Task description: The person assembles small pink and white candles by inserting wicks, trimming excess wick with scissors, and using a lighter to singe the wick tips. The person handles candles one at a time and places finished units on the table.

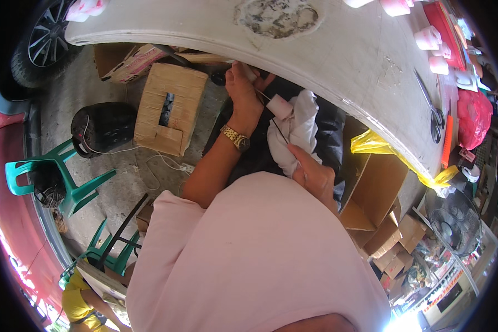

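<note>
Beside the near counter edge, the right hand grips a thin rod by a white cylinder; left hand, grasp unclear; scissors lie near the right edge.

White cylinder — dark rod

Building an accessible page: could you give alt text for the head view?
A person's right hand holds a thin dark rod by a pale cylinder and white cloth; the left hand grips a whitish piece near a table. To the left are a cardboard box and green stool.
</note>
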The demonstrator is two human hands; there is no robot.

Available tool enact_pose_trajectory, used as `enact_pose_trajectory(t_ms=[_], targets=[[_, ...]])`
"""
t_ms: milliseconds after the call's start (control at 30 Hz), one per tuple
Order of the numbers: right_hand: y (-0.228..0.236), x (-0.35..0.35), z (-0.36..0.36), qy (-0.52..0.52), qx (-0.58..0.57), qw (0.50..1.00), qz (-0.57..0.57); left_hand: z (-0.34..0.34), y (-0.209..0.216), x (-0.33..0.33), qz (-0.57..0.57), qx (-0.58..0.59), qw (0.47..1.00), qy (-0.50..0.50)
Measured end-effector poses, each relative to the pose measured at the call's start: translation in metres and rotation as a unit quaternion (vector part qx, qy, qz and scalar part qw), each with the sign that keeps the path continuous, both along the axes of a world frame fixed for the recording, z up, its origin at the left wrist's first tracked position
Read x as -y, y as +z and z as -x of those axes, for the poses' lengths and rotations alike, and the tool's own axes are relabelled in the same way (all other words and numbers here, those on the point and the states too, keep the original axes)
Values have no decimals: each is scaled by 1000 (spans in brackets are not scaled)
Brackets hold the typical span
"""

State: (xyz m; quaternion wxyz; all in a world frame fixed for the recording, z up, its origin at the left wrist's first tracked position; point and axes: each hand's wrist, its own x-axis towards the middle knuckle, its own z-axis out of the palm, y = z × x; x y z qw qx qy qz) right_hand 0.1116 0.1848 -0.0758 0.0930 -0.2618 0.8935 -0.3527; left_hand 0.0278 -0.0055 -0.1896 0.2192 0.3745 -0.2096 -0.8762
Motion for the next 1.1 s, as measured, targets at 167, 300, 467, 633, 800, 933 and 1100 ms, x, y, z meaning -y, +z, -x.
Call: enact_pose_trajectory(t_ms=[167,300,467,633,800,933,1100], targets=[[16,-20,1,23,39,999,-31,2,-11,6,-32,-30,999,13],[17,-33,-3,43,8,997,-65,3,-28,14,-59,-18,998,27],[33,-56,-3,25,-30,999,-5,-5,-32,54,-79,-3,992,102],[64,-68,12,-6,-17,966,257,-30,1,50,-72,-37,994,-75],[83,-63,35,124,69,919,368,-51,51,40,-13,-126,975,-184],[47,-51,46,137,-63,987,57,-61,77,95,86,-118,985,-93],[7,-43,43,121,-64,971,-197,-95,104,162,149,-112,982,-36]])
